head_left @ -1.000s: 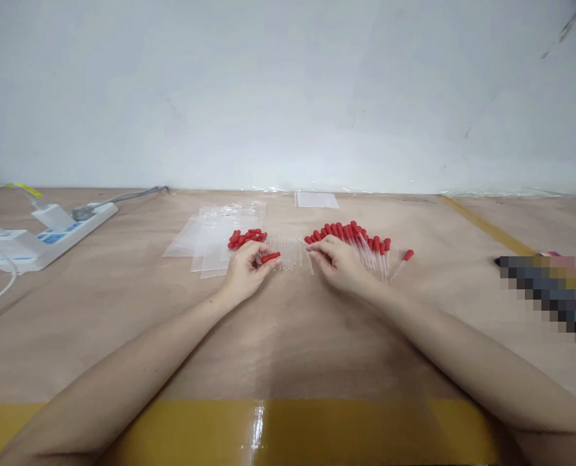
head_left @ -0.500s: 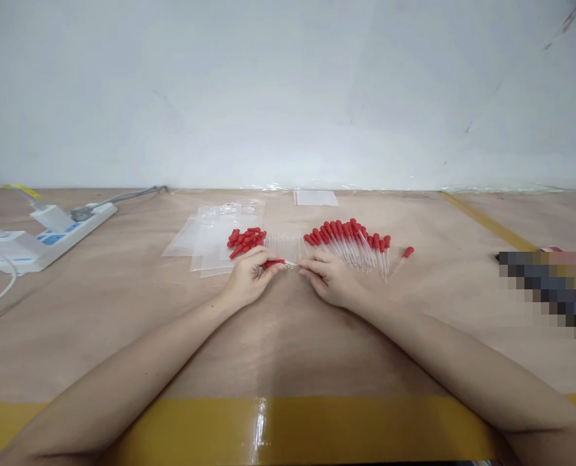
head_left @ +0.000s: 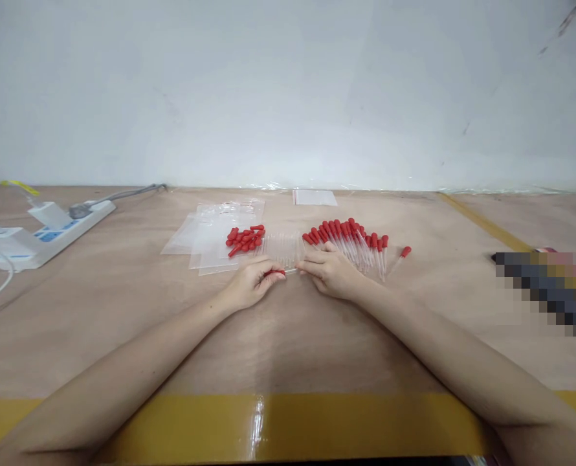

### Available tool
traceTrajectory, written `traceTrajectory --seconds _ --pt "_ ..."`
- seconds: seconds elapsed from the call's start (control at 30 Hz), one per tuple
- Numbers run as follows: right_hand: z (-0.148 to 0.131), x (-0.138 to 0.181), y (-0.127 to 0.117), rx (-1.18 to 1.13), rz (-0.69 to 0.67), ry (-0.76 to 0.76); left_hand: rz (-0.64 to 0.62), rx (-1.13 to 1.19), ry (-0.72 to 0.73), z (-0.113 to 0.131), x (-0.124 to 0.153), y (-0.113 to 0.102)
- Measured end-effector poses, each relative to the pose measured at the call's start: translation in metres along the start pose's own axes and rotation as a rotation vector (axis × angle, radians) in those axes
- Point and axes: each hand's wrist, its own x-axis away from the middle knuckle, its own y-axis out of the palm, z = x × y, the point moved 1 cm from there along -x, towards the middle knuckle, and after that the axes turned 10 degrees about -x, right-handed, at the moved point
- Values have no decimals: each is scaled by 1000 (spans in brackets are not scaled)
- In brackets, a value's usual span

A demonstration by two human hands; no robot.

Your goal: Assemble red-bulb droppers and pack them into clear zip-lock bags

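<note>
My left hand (head_left: 252, 283) is closed in a pinch on a red rubber bulb (head_left: 274, 273). My right hand (head_left: 330, 272) is closed on a clear glass tube (head_left: 292, 270) whose end meets the bulb. Both hands rest on the table, close together. Behind them lies a row of bare clear tubes (head_left: 283, 246). A small pile of loose red bulbs (head_left: 244, 237) sits behind my left hand. A fan of finished droppers with red bulbs (head_left: 353, 241) lies behind my right hand, and a single dropper (head_left: 400, 256) lies apart to its right.
Clear plastic bags (head_left: 210, 236) lie under and left of the bulb pile; another bag (head_left: 314, 197) lies by the wall. A white power strip (head_left: 50, 234) with cables sits at the far left. Yellow tape (head_left: 288, 424) lines the table's near edge. A blurred patch (head_left: 547, 291) is at right.
Both hands have drawn slightly toward me and closer together. The red bulb and the clear tube, held apart before, now meet end to end between my fingers.
</note>
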Motion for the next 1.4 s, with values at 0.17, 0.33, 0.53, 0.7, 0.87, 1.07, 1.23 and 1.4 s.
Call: traceTrajectory --seconds 0.17,0.33,0.53,0.7,0.87,1.07,1.23,1.4 --pt "-8 -2 -2 -1 -27 116 41 -35 21 -1 0 3" --pt "-14 -6 -2 -158 -129 226 31 -50 54 -1 1 6" --pt "-18 -12 -5 -384 -227 367 9 -57 89 3 3 6" --pt "-17 -15 -6 -529 -282 470 32 -58 99 2 2 6" --pt "-15 -17 -7 -586 -284 504 38 -121 98 1 -4 4" --pt "5 -13 -35 -636 -185 642 164 -233 -2 -11 -16 -20" --pt "40 1 -51 -730 44 926 230 -354 -331 -65 -31 -48" --pt "53 8 -48 -732 147 1105 -100 -476 -437 -112 -66 -56"
